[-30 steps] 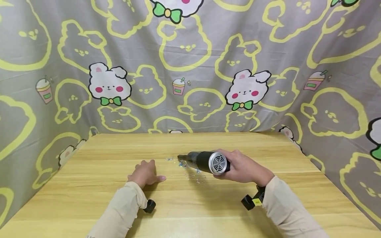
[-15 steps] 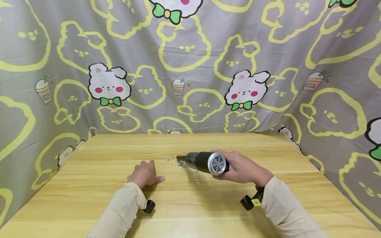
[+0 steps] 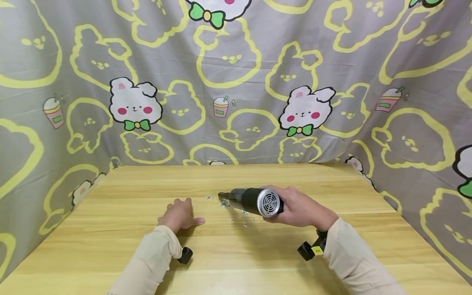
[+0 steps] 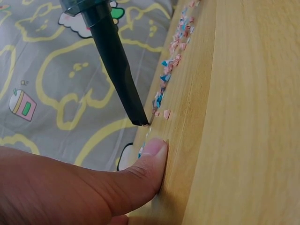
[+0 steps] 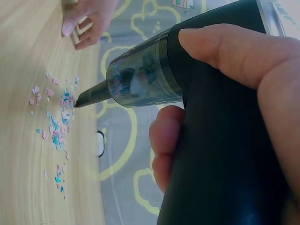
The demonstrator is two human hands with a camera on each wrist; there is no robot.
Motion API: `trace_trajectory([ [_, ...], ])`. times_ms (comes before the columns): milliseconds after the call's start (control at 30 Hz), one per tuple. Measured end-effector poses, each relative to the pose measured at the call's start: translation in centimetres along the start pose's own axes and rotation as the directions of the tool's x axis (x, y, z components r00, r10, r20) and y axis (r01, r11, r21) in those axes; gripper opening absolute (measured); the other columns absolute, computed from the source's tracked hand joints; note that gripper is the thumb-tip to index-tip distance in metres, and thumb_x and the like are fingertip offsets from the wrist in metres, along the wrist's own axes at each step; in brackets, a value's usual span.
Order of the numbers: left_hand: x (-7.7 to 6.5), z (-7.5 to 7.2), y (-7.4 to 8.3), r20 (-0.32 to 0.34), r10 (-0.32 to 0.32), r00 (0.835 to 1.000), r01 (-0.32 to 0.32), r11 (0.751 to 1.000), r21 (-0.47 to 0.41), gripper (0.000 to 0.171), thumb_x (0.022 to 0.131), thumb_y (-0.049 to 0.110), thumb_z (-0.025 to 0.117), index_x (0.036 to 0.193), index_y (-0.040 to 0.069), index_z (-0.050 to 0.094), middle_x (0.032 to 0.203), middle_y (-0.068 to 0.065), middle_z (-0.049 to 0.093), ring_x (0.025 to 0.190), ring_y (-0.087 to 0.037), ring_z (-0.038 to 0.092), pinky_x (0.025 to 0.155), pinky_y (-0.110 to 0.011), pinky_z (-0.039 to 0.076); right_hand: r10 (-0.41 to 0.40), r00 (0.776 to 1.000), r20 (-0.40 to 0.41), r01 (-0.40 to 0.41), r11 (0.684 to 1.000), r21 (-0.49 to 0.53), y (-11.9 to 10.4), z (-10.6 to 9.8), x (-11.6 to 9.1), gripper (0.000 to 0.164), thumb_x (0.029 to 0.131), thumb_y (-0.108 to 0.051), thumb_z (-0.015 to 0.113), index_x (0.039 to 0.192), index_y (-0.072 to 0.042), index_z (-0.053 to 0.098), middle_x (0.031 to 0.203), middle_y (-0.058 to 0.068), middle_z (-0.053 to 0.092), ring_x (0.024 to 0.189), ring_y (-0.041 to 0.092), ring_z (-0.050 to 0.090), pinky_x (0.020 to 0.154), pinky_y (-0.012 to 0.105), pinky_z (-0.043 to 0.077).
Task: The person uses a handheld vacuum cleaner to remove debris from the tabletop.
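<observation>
A black handheld vacuum cleaner [image 3: 254,200] with a clear dust cup [image 5: 143,75] and a narrow nozzle [image 4: 115,65] is gripped by its handle in my right hand [image 3: 300,207]. Its nozzle tip points down at small pink, blue and white paper scraps [image 5: 58,131] scattered on the table. Some coloured bits show inside the dust cup. My left hand [image 3: 178,215] rests on the table left of the scraps, fingers spread and holding nothing. In the left wrist view its thumb [image 4: 145,164] lies close to the nozzle tip.
The wooden table [image 3: 206,262] spans the lower part of the head view. A grey curtain [image 3: 177,49] with yellow bear outlines hangs behind it and along both sides. Black wrist cameras [image 3: 185,256] sit below both hands.
The vacuum nozzle has shifted very slightly left over the scraps. The left hand stays where it was.
</observation>
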State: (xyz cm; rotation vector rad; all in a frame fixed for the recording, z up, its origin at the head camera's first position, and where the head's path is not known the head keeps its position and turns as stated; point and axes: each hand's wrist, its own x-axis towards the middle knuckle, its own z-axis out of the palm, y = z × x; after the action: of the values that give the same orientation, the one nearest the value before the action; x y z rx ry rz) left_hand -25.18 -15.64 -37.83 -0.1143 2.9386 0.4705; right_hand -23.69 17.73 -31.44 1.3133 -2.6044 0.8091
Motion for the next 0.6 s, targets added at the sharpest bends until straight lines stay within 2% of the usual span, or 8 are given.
trace_trajectory([
  [600, 0.03, 0.07, 0.03, 0.002, -0.002, 1.0, 0.002, 1.0, 0.003, 0.088, 0.075, 0.051, 0.074, 0.137, -0.002, 0.04, 0.137, -0.04, 0.034, 0.124, -0.06, 0.029, 0.084, -0.085, 0.026, -0.011, 1.0, 0.003, 0.011, 1.0, -0.002, -0.14, 0.08, -0.03, 0.059, 0.078, -0.027, 0.078, 0.129, -0.016, 0.051, 0.102, 0.0, 0.07, 0.09, 0.008, 0.064, 0.079, 0.038, 0.056],
])
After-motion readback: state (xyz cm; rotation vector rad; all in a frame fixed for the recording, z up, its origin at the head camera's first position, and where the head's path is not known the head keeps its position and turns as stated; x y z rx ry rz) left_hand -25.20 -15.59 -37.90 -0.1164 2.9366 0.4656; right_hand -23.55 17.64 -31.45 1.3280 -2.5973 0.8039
